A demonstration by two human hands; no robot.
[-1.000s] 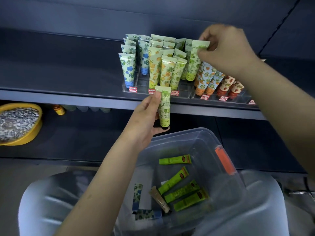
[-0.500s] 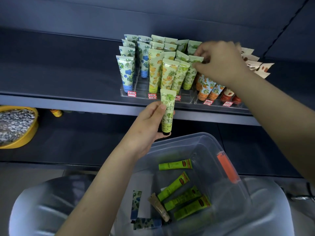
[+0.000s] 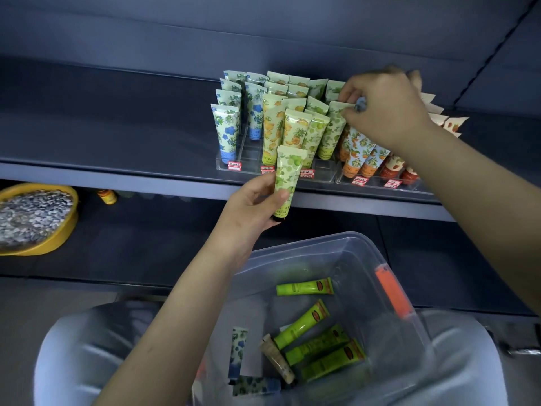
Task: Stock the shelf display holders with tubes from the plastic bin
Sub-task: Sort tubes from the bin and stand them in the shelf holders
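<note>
My left hand grips a pale green floral tube upright, just in front of the shelf edge and above the clear plastic bin. My right hand pinches the top of another green tube that stands in the clear display holder. The holder carries rows of blue, yellow, green and orange floral tubes. Several bright green tubes, a beige one and blue-patterned ones lie in the bin.
The dark shelf stretches away to the left of the holder. On the lower shelf at far left sit a yellow bowl of small pieces and a small orange bottle. My lap is under the bin.
My right hand has lowered the green tube from above the back rows down into the holder's green row. My left hand stays holding its tube by the shelf edge.
</note>
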